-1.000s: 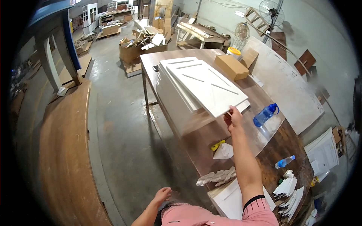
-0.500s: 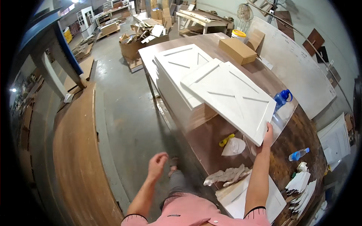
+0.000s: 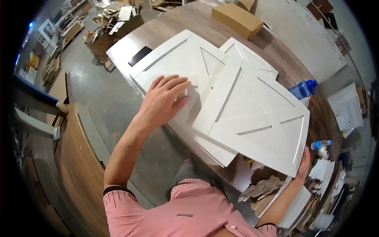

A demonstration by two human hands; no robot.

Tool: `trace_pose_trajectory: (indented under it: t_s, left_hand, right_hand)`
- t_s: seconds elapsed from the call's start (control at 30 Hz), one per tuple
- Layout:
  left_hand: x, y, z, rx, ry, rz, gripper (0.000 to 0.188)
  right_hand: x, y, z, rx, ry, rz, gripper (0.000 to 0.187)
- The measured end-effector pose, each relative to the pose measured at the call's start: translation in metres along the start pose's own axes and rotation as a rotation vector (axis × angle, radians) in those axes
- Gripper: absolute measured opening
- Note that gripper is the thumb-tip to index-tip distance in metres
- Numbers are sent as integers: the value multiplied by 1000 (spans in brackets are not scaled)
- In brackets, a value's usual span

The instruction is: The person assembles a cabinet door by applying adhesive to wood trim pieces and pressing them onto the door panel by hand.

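Panel [image 3: 256,118], white and flat with a cross on its face, is held partly over a pile of white boards [image 3: 167,65] on the desk [image 3: 189,17]. Its long way is slanted from the upper left down to the lower right, and the cross is turned up. The lower right end is stuck out past the pile. That end is touched by the right hand [image 3: 303,166], with the fingers laid along the edge; whether the edge is pinched cannot be told, as part of the hand is hidden. The left hand [image 3: 166,98] is held over the pile, with its fingers a bit spread and the thumb apart. The way on the right is blocked by a blue bottle [image 3: 302,90] just beside the panel and a small clear bottle [image 3: 321,144] near the right hand. Crumpled stuff [image 3: 261,187] and white strips [image 3: 321,173] can be seen by the near end. A brown box [image 3: 237,19] is set on the far side, and a flat black thing [image 3: 140,56] is left by the pile.
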State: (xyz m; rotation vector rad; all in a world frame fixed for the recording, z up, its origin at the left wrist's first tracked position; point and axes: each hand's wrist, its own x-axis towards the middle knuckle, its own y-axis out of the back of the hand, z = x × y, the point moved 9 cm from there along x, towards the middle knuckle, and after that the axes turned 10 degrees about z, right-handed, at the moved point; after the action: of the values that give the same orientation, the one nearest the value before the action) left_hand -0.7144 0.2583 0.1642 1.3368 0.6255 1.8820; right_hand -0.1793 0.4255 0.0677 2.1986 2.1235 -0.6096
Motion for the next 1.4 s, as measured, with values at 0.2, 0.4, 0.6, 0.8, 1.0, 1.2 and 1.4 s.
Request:
trace_pose_trajectory:
  t_s: [0.2, 0.4, 0.6, 0.8, 1.0, 1.2, 1.4]
  left_hand:
    - [27, -31, -10, 5, -117, -158, 37]
    - [29, -30, -14, 17, -124, -167, 42]
    - [30, -32, -13, -17, -130, -189, 46]
    - [30, -36, -16, -77, -143, -187, 46]
    - [30, -36, -16, -129, -110, -198, 38]
    - [34, -35, -19, -142, -99, -175, 37]
    - [51, -41, -31, -153, -42, -109, 34]
  right_hand:
    - [-14, 32, -7, -216, 187, 190, 53]
    - [-20, 26, -3, -243, 162, 192, 55]
    - [-25, 6, -1, -186, 154, 156, 54]
    - [-30, 1, 0, -141, 167, 189, 54]
    - [-34, 0, 3, -151, 161, 207, 54]
    - [-35, 12, 5, -260, 214, 195, 54]
    - [-38, 4, 5, -230, 182, 241, 55]
